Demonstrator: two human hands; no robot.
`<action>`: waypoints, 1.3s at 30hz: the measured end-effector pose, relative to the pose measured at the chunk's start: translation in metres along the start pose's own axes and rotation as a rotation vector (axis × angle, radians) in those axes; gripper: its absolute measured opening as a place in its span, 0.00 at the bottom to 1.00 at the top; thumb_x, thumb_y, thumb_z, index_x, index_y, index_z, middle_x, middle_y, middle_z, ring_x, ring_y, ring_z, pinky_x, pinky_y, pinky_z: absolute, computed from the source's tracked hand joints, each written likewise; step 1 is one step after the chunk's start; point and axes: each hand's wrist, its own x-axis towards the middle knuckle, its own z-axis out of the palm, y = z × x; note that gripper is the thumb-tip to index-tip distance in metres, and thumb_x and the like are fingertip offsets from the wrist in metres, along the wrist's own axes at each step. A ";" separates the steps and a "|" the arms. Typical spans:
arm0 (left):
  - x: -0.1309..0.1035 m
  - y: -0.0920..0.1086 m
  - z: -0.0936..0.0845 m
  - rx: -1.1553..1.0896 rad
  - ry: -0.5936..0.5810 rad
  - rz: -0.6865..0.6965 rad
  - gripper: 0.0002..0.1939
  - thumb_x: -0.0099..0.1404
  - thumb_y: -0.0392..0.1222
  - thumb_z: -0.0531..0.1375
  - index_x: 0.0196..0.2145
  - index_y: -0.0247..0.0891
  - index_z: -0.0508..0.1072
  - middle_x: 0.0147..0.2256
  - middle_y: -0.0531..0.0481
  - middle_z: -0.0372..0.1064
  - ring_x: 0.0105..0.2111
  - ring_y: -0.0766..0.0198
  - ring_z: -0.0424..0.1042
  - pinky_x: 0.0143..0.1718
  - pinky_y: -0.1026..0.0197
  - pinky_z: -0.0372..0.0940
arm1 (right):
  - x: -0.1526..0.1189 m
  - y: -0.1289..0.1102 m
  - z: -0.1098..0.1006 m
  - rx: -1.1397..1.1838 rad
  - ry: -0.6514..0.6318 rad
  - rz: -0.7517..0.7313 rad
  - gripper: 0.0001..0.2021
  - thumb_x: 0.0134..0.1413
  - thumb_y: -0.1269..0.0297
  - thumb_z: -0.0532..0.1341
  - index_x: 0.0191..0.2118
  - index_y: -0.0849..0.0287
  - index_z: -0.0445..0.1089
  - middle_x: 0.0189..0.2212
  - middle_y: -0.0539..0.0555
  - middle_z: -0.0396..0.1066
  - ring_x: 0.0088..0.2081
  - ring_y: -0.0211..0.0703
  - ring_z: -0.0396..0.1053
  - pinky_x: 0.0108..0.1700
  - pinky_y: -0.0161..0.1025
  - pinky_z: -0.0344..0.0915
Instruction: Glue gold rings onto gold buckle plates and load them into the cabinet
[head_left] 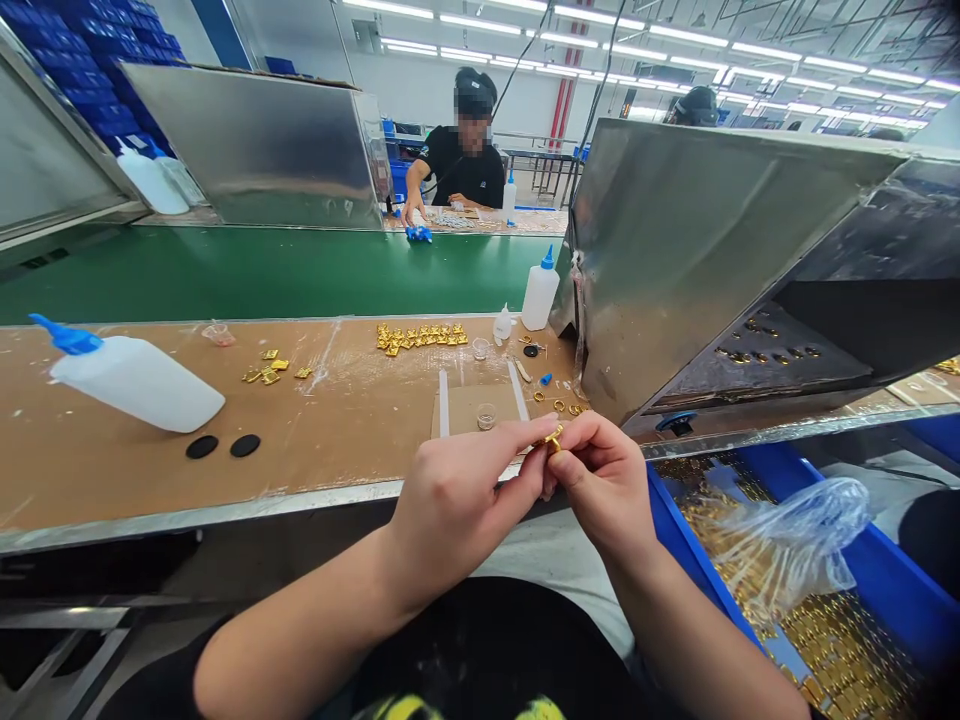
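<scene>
My left hand (pixel 469 495) and my right hand (pixel 609 480) meet above the front edge of the bench. Both are closed in a pinch on one small gold metal piece (pixel 553 438), whose exact kind I cannot make out because fingers cover much of it. Just beyond the hands, a cardboard square (pixel 496 400) with white strips bears a small clear round cup (pixel 486 416). Gold rings (pixel 538 397) lie right of it, near a blue cap (pixel 546 379). A row of gold pieces (pixel 421 338) sits farther back.
A large white squeeze bottle (pixel 142 385) lies at left, near black discs (pixel 202 446). Another bottle (pixel 540 292) stands beside the metal hood (pixel 705 250). A blue bin (pixel 892 560) holds gold parts and a plastic bag (pixel 810 540). Across the green belt (pixel 285 270) sits a person (pixel 469 160).
</scene>
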 end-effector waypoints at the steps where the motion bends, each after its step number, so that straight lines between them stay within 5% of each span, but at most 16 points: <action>1: 0.000 -0.001 0.000 -0.008 0.003 -0.006 0.13 0.72 0.33 0.64 0.53 0.36 0.77 0.44 0.51 0.83 0.36 0.66 0.82 0.41 0.66 0.72 | 0.000 -0.001 0.001 -0.003 -0.001 -0.008 0.13 0.59 0.57 0.73 0.34 0.57 0.71 0.24 0.48 0.73 0.23 0.36 0.71 0.28 0.32 0.69; 10: -0.002 -0.009 -0.002 -0.228 0.050 -0.098 0.12 0.67 0.31 0.68 0.48 0.39 0.81 0.43 0.50 0.83 0.39 0.64 0.83 0.43 0.68 0.76 | 0.001 -0.011 0.013 -0.060 0.004 -0.014 0.14 0.54 0.60 0.76 0.33 0.57 0.71 0.26 0.48 0.75 0.24 0.37 0.72 0.27 0.33 0.71; 17: -0.005 -0.025 0.013 -1.017 0.150 -0.593 0.09 0.60 0.39 0.74 0.37 0.38 0.81 0.35 0.47 0.83 0.35 0.57 0.84 0.40 0.60 0.80 | -0.001 -0.014 0.021 -0.328 -0.022 -0.306 0.12 0.56 0.64 0.74 0.39 0.54 0.71 0.28 0.46 0.70 0.30 0.38 0.70 0.38 0.38 0.72; 22: -0.004 -0.023 0.014 -1.236 0.202 -0.784 0.16 0.51 0.43 0.78 0.33 0.39 0.77 0.30 0.51 0.82 0.29 0.59 0.82 0.34 0.61 0.80 | 0.003 -0.014 0.025 -0.530 0.015 -0.566 0.16 0.57 0.68 0.73 0.49 0.52 0.72 0.37 0.50 0.67 0.31 0.37 0.64 0.33 0.38 0.68; 30: -0.007 -0.021 0.017 -1.400 0.182 -0.830 0.15 0.52 0.42 0.78 0.33 0.41 0.77 0.28 0.55 0.79 0.28 0.66 0.79 0.35 0.67 0.76 | 0.006 -0.014 0.024 -0.612 -0.013 -0.637 0.23 0.57 0.70 0.73 0.57 0.51 0.71 0.49 0.57 0.71 0.46 0.46 0.73 0.37 0.39 0.75; 39: -0.010 -0.022 0.019 -1.290 0.194 -0.805 0.15 0.55 0.44 0.75 0.34 0.41 0.74 0.31 0.55 0.79 0.28 0.63 0.79 0.39 0.58 0.78 | 0.008 -0.022 0.024 -0.581 -0.109 -0.614 0.24 0.60 0.72 0.70 0.61 0.52 0.71 0.53 0.58 0.78 0.51 0.49 0.78 0.49 0.44 0.79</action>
